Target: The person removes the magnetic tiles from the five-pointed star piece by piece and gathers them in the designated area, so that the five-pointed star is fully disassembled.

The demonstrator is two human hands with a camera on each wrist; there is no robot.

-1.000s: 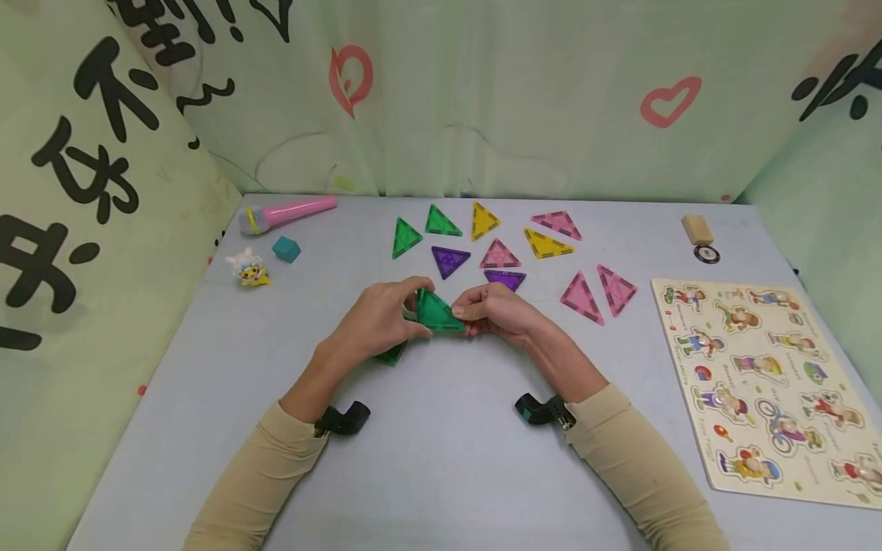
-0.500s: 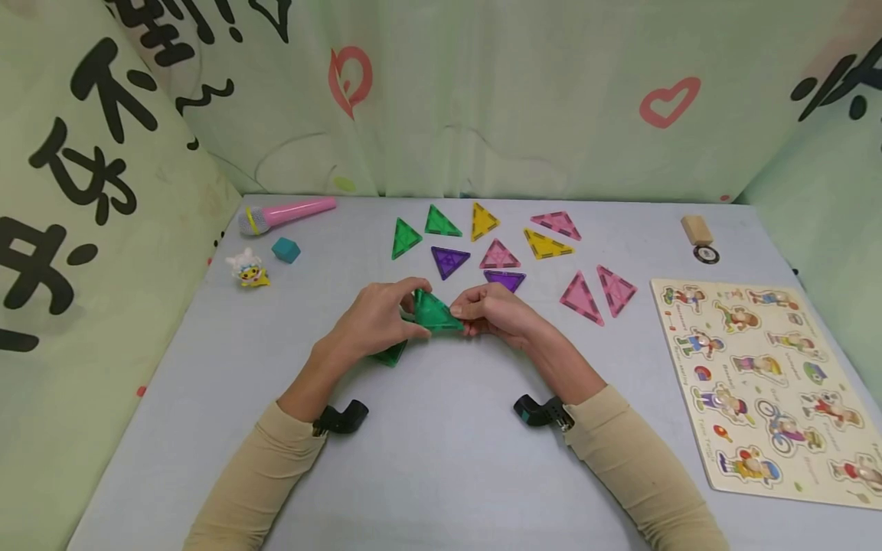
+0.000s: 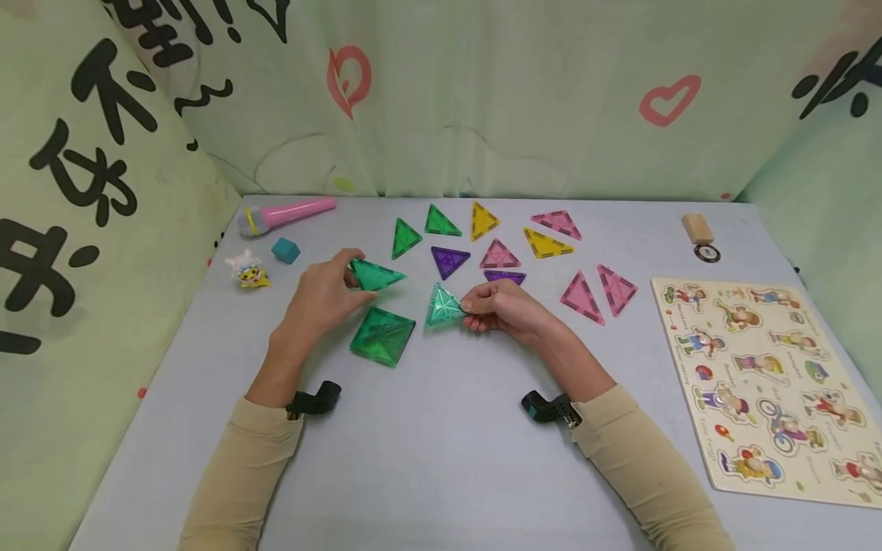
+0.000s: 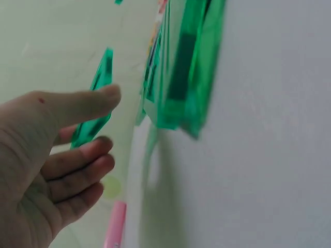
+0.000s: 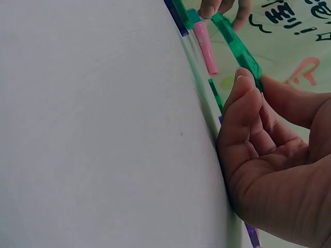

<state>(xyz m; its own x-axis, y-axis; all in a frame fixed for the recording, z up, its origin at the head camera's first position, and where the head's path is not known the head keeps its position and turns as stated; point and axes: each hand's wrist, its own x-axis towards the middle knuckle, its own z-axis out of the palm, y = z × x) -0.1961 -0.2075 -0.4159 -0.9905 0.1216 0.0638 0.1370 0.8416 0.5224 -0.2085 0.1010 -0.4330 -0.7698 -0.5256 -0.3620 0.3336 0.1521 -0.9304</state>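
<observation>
My left hand pinches a green triangular magnetic tile between thumb and fingers, above the table. In the left wrist view this tile stands out edge-on past the thumb. A second green triangular tile is pinched at one corner by my right hand, its other fingers curled under. The right wrist view shows the thumb and index finger on the end of that tile. Between the forearms, just below the left hand's tile, lies a green square piece, which looks thick in the left wrist view.
Several green, yellow, purple and pink triangular tiles lie beyond the hands. A pink toy microphone, teal cube and small figurine sit back left. At right are a wooden block, round disc and picture puzzle board.
The hands were together at the green tiles; now each holds one triangle apart from the other. My left hand has moved left and away from me, uncovering the green square piece.
</observation>
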